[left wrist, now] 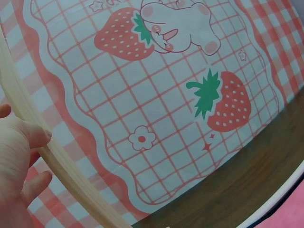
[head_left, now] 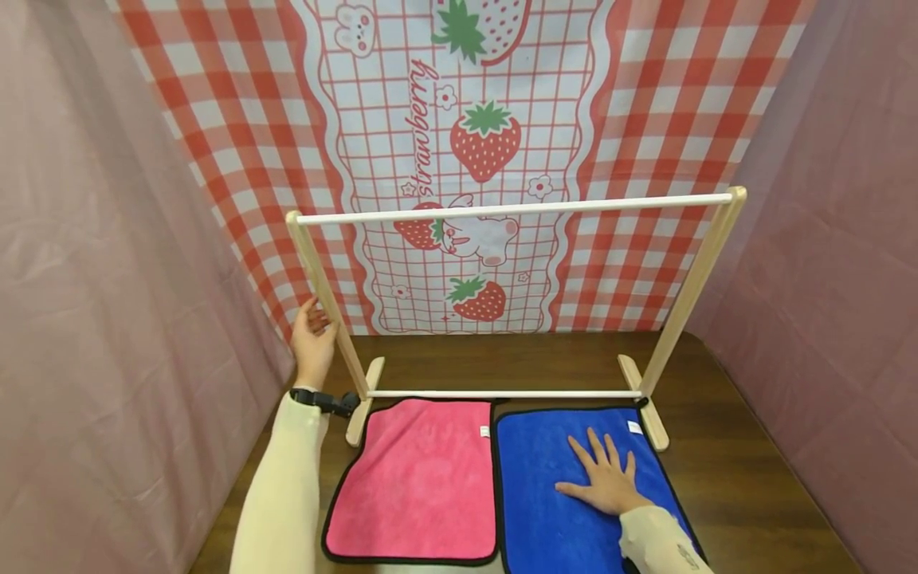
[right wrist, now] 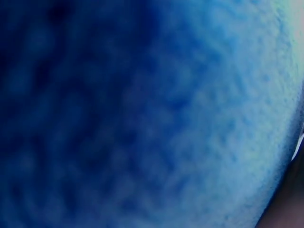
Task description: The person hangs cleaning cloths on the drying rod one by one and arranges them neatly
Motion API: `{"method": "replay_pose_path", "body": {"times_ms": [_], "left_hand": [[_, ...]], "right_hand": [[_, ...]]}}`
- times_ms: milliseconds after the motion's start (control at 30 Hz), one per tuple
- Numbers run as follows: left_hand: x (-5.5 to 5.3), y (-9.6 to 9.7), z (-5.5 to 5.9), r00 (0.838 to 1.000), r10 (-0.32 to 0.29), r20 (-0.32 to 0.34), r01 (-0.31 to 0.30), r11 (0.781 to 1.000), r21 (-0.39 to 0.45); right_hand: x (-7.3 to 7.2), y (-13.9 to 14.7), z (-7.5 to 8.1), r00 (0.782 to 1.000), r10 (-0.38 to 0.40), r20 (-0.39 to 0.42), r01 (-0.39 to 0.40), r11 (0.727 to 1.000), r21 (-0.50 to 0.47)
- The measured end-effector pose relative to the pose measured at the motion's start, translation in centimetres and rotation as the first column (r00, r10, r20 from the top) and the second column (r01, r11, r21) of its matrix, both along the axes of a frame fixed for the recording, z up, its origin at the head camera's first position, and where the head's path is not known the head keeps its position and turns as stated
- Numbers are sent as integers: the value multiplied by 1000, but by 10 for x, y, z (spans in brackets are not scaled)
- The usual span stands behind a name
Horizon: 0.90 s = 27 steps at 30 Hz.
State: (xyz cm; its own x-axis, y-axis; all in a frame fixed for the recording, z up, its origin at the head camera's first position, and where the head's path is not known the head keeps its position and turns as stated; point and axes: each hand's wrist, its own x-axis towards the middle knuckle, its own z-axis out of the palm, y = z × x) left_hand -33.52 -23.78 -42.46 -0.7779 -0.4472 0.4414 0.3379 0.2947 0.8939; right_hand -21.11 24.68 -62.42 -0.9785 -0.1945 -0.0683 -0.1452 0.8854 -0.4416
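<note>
A wooden rack (head_left: 690, 295) with two white crossbars stands on the table. My left hand (head_left: 314, 339) is at the rack's left post, its fingers bent and the thumb against the wood. In the left wrist view, that thumb (left wrist: 35, 134) lies over the post (left wrist: 71, 183), with other fingertips by its left edge. My right hand (head_left: 606, 482) rests flat, fingers spread, on a blue cloth (head_left: 541, 470) with black edging. To its left lies a pink cloth (head_left: 423, 486), also black-edged. Blurred blue fabric (right wrist: 190, 118) fills most of the right wrist view.
The dark wooden table (head_left: 760, 470) extends beyond the rack's feet (head_left: 653, 426) on the right. Behind the rack hangs a strawberry-print checked cloth (head_left: 488, 143). Pink curtains (head_left: 107, 279) hang at both sides, the left one close to the left forearm.
</note>
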Motion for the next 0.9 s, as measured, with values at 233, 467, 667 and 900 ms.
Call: {"method": "replay_pose_path", "body": {"times_ms": [233, 467, 667, 900], "left_hand": [[-2, 4, 1, 1000, 6, -28, -6, 1000, 15], [-3, 6, 0, 998, 38, -47, -39, 999, -28], [-3, 6, 1, 996, 60, -59, -64, 996, -65], [-3, 8, 2, 996, 66, -64, -70, 995, -65]], "right_hand": [[-1, 0, -3, 1000, -3, -8, 3, 1000, -1], [0, 1, -4, 1000, -5, -18, 5, 1000, -25], [-1, 2, -5, 1000, -8, -17, 7, 1000, -29], [-6, 4, -4, 1000, -11, 1, 11, 998, -63]]}}
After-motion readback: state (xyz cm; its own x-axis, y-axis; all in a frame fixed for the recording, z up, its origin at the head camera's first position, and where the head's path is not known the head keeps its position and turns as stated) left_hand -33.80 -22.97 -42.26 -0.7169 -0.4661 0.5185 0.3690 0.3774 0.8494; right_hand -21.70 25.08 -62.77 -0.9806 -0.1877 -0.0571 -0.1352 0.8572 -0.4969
